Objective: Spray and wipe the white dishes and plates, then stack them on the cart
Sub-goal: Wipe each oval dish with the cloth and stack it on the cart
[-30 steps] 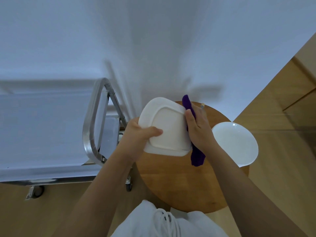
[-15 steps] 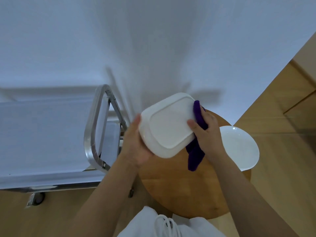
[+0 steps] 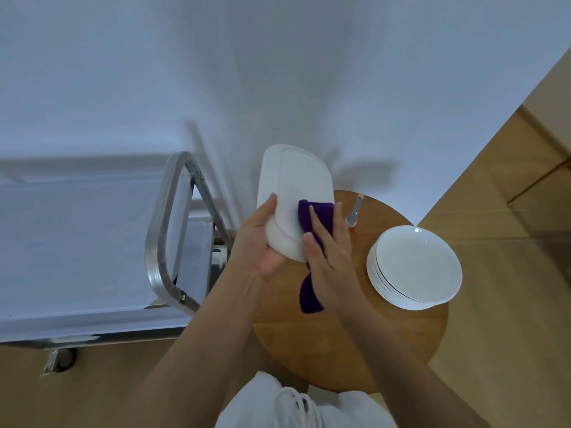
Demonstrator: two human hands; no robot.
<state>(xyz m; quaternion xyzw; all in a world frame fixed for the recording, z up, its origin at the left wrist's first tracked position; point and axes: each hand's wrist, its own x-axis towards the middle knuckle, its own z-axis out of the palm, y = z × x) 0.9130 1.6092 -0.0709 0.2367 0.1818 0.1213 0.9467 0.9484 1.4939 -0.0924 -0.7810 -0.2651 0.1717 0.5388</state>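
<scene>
Wiping is in hand: the rectangular white dish is gripped by the left hand while a purple cloth is pressed on by the right hand, fingers straight. Stacking on the cart at nine o'clock is judged next.

Cart cut off at left edge, cloth partly hidden under right hand — small utensil unclear

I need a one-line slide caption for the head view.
Left hand holds a white dish while right hand wipes it with a purple cloth.

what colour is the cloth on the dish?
Dark purple. The cloth shows best in the head view, pressed on the rectangular white dish by the right hand.
</scene>
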